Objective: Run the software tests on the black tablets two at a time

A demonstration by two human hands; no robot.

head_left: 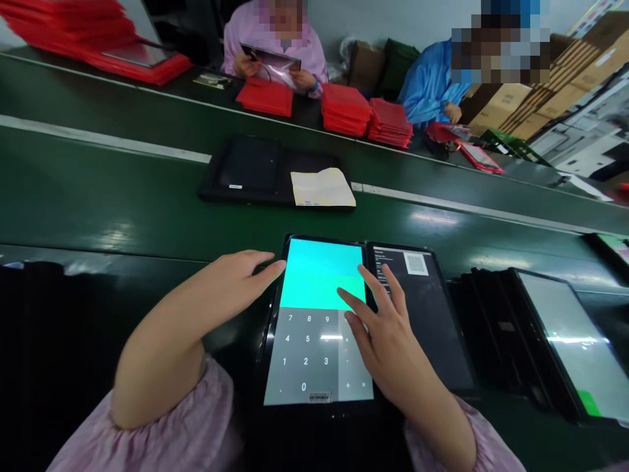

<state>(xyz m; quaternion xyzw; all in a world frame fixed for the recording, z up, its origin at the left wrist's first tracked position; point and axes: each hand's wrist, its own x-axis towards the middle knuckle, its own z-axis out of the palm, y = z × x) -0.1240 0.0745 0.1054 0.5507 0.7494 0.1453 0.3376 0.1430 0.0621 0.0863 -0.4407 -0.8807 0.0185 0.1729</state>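
Observation:
A tablet (314,328) in a black case lies flat on the green belt in front of me, its screen showing a calculator keypad under a bright turquoise panel. My left hand (240,275) rests at the tablet's upper left edge, fingertips reaching the screen's corner and holding nothing. My right hand (383,334) is spread over the screen, its index fingertip on or just above the lower right of the turquoise panel. Beside the tablet lies a dark panel (422,314) showing small text and a QR code.
A black tablet case (250,170) with a yellowed paper (322,187) on it lies across the green conveyor belt (113,190). Another tablet (555,334) lies at right. Beyond, two co-workers sit near stacks of red cases (344,110) and cardboard boxes (555,85).

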